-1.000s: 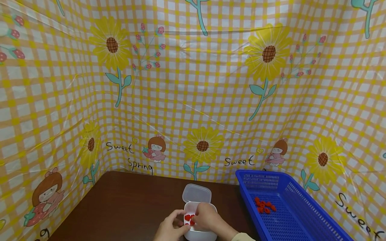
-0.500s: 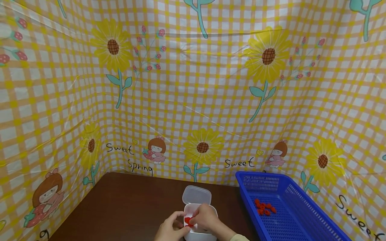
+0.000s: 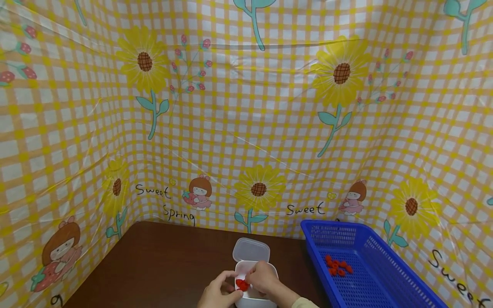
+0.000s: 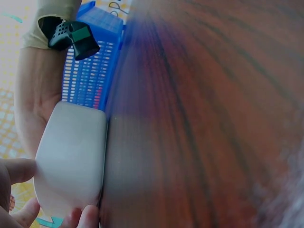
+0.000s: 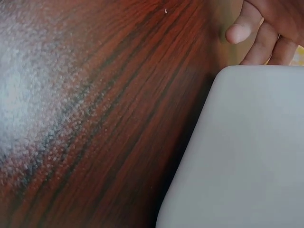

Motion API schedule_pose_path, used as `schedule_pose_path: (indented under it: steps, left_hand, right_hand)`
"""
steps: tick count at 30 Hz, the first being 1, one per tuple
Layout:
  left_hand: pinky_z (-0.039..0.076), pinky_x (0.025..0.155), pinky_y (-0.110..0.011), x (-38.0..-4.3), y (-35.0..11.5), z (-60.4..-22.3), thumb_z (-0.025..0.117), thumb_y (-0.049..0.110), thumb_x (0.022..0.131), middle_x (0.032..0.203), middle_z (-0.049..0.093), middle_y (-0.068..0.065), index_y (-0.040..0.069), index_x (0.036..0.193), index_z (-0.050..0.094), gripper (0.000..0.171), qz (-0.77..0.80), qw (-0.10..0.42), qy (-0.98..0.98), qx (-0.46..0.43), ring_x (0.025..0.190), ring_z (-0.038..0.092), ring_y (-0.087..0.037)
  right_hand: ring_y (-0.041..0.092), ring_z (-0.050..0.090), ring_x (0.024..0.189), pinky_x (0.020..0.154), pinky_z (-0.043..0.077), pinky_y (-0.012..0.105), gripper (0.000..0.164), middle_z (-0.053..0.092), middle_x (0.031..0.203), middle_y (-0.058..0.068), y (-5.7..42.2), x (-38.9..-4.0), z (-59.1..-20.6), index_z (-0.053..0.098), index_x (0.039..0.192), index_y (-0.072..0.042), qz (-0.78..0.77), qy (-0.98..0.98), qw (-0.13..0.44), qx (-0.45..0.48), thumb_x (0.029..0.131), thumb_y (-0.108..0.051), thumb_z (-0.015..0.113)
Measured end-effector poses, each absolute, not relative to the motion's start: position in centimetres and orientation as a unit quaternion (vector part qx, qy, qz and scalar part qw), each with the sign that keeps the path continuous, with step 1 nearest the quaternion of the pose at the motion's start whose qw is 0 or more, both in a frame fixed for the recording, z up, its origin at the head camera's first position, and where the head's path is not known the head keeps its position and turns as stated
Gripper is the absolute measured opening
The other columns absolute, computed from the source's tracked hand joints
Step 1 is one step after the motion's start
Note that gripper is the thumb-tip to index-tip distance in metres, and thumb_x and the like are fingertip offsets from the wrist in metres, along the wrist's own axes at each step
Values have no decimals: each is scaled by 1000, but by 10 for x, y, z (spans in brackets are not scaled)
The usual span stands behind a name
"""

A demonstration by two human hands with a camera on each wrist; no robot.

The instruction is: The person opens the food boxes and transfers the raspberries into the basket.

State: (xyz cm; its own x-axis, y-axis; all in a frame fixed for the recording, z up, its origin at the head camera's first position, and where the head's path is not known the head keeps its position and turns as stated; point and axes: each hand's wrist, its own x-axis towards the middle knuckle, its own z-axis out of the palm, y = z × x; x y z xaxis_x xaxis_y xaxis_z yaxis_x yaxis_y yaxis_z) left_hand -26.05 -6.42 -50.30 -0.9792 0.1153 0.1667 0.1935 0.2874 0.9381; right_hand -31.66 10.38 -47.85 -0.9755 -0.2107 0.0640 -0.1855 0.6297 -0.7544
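Note:
A small white plastic box (image 3: 257,303) stands at the table's front, its clear lid (image 3: 251,250) hanging open behind it. My left hand (image 3: 220,289) holds its left side, with thumb and fingers around the near left corner. Inside lie a few small red pieces (image 3: 242,285), shaped somewhat like raspberries. Reaching into the box, my right hand (image 3: 264,279) pinches at these red pieces; its fingertips are partly hidden. The left wrist view shows the box's smooth outer wall (image 4: 71,156) with my left fingers touching it. In the right wrist view the wall (image 5: 237,147) fills the lower right.
A blue perforated plastic basket (image 3: 375,284) stands to the right, holding several red pieces (image 3: 338,266) near its left side. The dark brown wooden table (image 3: 165,265) is backed by a yellow checked cloth (image 3: 231,128) with sunflowers.
Inside the box, my right fingers have shifted slightly and the red pieces have been moved closer together. My left hand stays at the box's side. The camera view has tilted a little.

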Motion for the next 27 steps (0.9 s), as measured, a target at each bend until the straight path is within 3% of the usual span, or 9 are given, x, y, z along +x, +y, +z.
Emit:
schedule_pose_path:
  steps: [14, 27]
  left_hand:
    - [50, 61, -27, -265, -64, -502, 77, 19, 83, 81, 66, -2, 9, 122, 64, 43, -590, 35, -800, -106, 68, 63, -12]
    - [51, 70, -37, -268, -69, -509, 79, 23, 83, 83, 66, -2, 7, 125, 62, 48, -608, 1, -787, -105, 77, 65, -19]
  right_hand:
    - [-1, 25, 34, 35, 21, 14, 19, 38, 45, -12, 106, -317, -475, 64, 55, -2, -403, 905, 5, -138, 73, 1, 66]
    - [2, 23, 37, 35, 20, 15, 30, 33, 47, -8, 104, -314, -476, 53, 48, -8, -414, 903, 13, -114, 72, 4, 67]
